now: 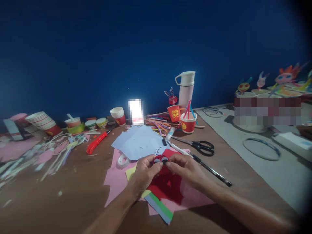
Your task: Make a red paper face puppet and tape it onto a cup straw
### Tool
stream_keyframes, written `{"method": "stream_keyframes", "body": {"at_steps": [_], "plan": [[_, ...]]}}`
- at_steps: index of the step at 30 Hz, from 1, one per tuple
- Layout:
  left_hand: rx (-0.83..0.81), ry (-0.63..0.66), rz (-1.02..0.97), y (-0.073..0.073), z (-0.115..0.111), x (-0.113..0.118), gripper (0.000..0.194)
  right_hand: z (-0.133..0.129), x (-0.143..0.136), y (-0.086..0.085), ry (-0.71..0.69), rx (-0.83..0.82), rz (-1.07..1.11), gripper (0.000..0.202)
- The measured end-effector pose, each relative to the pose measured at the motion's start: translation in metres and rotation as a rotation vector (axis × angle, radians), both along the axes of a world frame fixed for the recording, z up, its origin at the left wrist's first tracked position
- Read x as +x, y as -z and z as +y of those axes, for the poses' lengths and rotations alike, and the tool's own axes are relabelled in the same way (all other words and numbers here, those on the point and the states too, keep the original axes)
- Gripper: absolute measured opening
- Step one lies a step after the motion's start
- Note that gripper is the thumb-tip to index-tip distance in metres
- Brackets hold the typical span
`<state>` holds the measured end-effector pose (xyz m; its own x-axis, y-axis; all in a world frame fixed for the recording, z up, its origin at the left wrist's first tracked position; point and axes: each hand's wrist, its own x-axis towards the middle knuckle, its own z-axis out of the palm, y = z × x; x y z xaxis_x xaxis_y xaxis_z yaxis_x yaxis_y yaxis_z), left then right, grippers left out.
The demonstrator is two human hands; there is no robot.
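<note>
Between the fingertips of both hands is a small red paper cutout (pixel 161 158) with black-and-white marks. My left hand (pixel 143 174) pinches its left side, and my right hand (pixel 187 169) pinches the right; the fingers cover much of it. Beneath the hands lies red paper (pixel 168 187) on top of a pink sheet (pixel 115 185), with a green and blue strip (pixel 161 208) at its near edge. A pale blue sheet (pixel 134 141) is just beyond, a roll of clear tape (pixel 123 161) by its corner. Beside my right hand rests a black pen (pixel 214 172).
Black-handled scissors (pixel 204 148) lie right, a red utility knife (pixel 97 143) left. Behind stand a white flask (pixel 186 91), a red cup with a rabbit-eared paper figure (pixel 173 112) and a cup of colored sticks (pixel 188 125). Paper scraps (pixel 56 152) and stacked cups (pixel 45 123) occupy the left.
</note>
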<state>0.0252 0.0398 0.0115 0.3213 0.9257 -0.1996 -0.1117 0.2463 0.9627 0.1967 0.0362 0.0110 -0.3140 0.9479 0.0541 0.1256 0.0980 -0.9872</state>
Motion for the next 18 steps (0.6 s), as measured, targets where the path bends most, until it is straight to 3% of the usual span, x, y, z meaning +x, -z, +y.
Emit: {"method": "stream_keyframes", "body": {"at_steps": [6,18], "plan": [[0.001,0.013,0.046,0.0058,-0.0002,-0.0007,0.02,-0.0007,-0.0016,-0.0003,0.066,0.049,-0.12,0.023],[0.01,0.041,0.05,0.0038,0.0008,-0.0003,0.02,0.0046,0.0029,0.0026,0.03,-0.001,0.035,0.027]]}}
